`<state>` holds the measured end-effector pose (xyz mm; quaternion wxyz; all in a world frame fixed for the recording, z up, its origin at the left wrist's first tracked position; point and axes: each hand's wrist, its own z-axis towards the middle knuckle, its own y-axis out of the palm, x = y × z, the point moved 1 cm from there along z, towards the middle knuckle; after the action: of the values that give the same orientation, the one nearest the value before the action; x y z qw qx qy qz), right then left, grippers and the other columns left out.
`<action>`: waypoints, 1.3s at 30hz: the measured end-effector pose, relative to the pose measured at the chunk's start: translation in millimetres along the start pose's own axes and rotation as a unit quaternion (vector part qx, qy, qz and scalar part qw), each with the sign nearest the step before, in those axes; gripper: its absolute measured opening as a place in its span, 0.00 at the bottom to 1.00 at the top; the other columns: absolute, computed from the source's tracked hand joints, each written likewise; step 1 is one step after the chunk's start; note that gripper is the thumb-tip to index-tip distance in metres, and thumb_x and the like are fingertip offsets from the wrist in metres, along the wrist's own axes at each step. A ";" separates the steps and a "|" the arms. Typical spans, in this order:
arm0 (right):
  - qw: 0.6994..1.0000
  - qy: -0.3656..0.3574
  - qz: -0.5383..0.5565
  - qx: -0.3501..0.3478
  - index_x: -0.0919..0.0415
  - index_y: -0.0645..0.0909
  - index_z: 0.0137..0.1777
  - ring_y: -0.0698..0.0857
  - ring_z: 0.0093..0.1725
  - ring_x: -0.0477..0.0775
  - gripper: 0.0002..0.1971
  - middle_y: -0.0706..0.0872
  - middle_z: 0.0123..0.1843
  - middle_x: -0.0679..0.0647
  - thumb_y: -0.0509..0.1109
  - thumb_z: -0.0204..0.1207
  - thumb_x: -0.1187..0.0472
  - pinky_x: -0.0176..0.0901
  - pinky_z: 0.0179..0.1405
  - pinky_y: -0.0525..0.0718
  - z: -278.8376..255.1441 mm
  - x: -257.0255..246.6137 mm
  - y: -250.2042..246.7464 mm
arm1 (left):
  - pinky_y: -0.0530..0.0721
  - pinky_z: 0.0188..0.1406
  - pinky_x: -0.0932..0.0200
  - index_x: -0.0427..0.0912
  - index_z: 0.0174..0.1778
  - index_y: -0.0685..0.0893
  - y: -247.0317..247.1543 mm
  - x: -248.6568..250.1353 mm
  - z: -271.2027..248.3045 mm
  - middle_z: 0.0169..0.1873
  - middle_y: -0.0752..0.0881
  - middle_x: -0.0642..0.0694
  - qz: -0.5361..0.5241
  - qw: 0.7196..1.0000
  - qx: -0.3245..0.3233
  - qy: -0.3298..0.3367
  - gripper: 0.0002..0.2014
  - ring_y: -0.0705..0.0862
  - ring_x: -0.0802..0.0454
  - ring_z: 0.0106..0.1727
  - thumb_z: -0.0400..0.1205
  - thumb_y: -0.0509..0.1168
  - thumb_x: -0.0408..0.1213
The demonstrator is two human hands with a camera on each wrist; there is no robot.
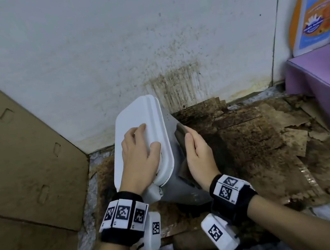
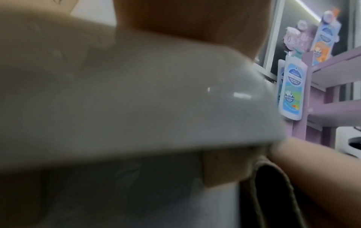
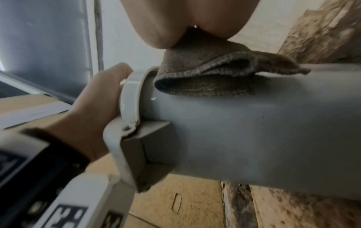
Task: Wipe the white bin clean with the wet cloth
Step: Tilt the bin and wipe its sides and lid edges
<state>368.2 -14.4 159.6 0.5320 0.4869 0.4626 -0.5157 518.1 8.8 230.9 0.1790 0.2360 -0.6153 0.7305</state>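
The white bin [image 1: 180, 187] stands tilted on the floor by the wall, its lid [image 1: 136, 116] closed and facing me. My left hand [image 1: 140, 150] lies flat on the lid with fingers spread and the thumb near the lid's right edge. My right hand [image 1: 199, 156] presses a folded brown cloth [image 1: 180, 132] against the bin's right side. In the right wrist view the cloth [image 3: 205, 80] sits bunched under my palm [image 3: 175, 23], just below the lid rim on the grey-white wall [image 3: 254, 131]. The left wrist view is blurred, showing the lid [image 2: 136, 100] and the cloth [image 2: 273, 192].
Soaked, dirty cardboard pieces [image 1: 259, 142] cover the floor right of the bin. The wall [image 1: 175, 84] behind is splashed brown. A large cardboard sheet [image 1: 12, 149] leans at the left. A purple display stand [image 1: 321, 82] with bottle-shaped signs [image 1: 317, 3] stands at the right.
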 end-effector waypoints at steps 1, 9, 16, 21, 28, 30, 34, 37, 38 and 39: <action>1.000 -0.010 0.000 -0.006 0.53 0.72 0.82 0.74 0.77 0.39 0.21 0.79 0.77 0.43 0.52 0.92 0.54 0.45 0.81 0.71 -2.4 1.9 6.0 | 0.57 0.77 0.57 0.48 0.85 0.64 -0.3 -2.6 1.5 0.78 0.64 0.47 -0.003 1.000 0.007 -0.001 0.35 0.61 0.48 0.80 0.80 0.48 0.55; 0.999 -0.019 -0.002 -0.043 0.49 0.69 0.83 0.69 0.78 0.37 0.21 0.75 0.75 0.40 0.52 0.92 0.53 0.39 0.81 0.65 -12.5 -4.4 39.0 | 0.62 0.82 0.48 0.46 0.83 0.65 -0.9 -16.2 4.1 0.76 0.67 0.46 0.025 0.999 0.041 -0.007 0.39 0.64 0.47 0.80 0.79 0.45 0.64; 0.989 0.028 0.102 -0.104 0.46 0.60 0.87 0.61 0.84 0.34 0.31 0.64 0.87 0.41 0.52 0.82 0.50 0.42 0.86 0.58 -34.5 -1.0 57.6 | 0.59 0.76 0.56 0.46 0.83 0.66 -4.3 -32.7 3.0 0.76 0.67 0.47 0.024 0.998 0.055 -0.015 0.38 0.64 0.49 0.79 0.80 0.46 0.64; 0.973 0.068 0.187 -0.115 0.49 0.73 0.76 0.75 0.77 0.37 0.27 0.78 0.78 0.43 0.56 0.77 0.65 0.47 0.82 0.70 -28.2 5.2 53.9 | 0.59 0.77 0.57 0.45 0.83 0.66 -8.9 -41.5 2.5 0.76 0.68 0.46 0.022 0.998 0.062 -0.022 0.38 0.64 0.50 0.80 0.79 0.47 0.63; 0.973 -0.149 -0.136 -0.111 0.54 0.59 0.87 0.54 0.87 0.45 0.27 0.60 0.87 0.48 0.48 0.89 0.55 0.49 0.88 0.54 -35.6 34.2 55.3 | 0.62 0.82 0.50 0.45 0.83 0.65 -13.0 -44.8 3.1 0.77 0.67 0.44 0.004 0.998 0.054 -0.027 0.39 0.62 0.52 0.79 0.78 0.50 0.64; 0.972 -0.149 -0.133 -0.123 0.52 0.57 0.88 0.54 0.88 0.44 0.27 0.58 0.89 0.46 0.47 0.90 0.53 0.50 0.88 0.55 -36.2 38.1 56.6 | 0.62 0.83 0.47 0.45 0.83 0.64 -12.6 -45.2 2.9 0.78 0.66 0.45 0.007 0.998 0.047 -0.032 0.40 0.62 0.50 0.80 0.78 0.51 0.64; 0.970 -0.143 -0.157 -0.117 0.51 0.54 0.89 0.51 0.88 0.40 0.27 0.54 0.90 0.44 0.44 0.90 0.50 0.49 0.88 0.53 -34.2 43.5 61.8 | 0.59 0.85 0.46 0.44 0.87 0.60 -12.2 -45.4 4.0 0.82 0.63 0.44 0.029 0.998 0.036 -0.031 0.41 0.59 0.47 0.83 0.80 0.54 0.63; 0.971 -0.140 -0.173 -0.085 0.52 0.56 0.89 0.53 0.88 0.41 0.28 0.56 0.90 0.44 0.43 0.90 0.47 0.48 0.88 0.55 -33.1 49.1 63.4 | 0.56 0.86 0.44 0.44 0.89 0.57 -12.5 -44.8 3.9 0.86 0.60 0.45 0.037 0.998 0.026 -0.034 0.41 0.56 0.46 0.86 0.82 0.55 0.60; 0.973 -0.136 -0.170 -0.077 0.52 0.57 0.89 0.53 0.88 0.41 0.28 0.57 0.90 0.44 0.42 0.90 0.47 0.48 0.88 0.56 -32.6 52.3 62.5 | 0.56 0.86 0.45 0.44 0.90 0.57 -12.8 -44.7 3.5 0.86 0.59 0.46 0.036 0.998 0.025 -0.034 0.41 0.56 0.46 0.87 0.82 0.55 0.60; 0.975 -0.130 -0.166 -0.070 0.52 0.58 0.88 0.54 0.88 0.41 0.29 0.58 0.89 0.44 0.42 0.90 0.46 0.48 0.88 0.56 -32.0 56.7 60.5 | 0.56 0.86 0.45 0.45 0.90 0.57 -13.2 -44.7 3.4 0.86 0.59 0.46 0.034 0.999 0.025 -0.034 0.41 0.56 0.47 0.86 0.82 0.55 0.61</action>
<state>431.2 11.5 102.6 0.5274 0.2931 0.4989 -0.6221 562.7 9.1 216.9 0.1267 0.2441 -0.6100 0.7431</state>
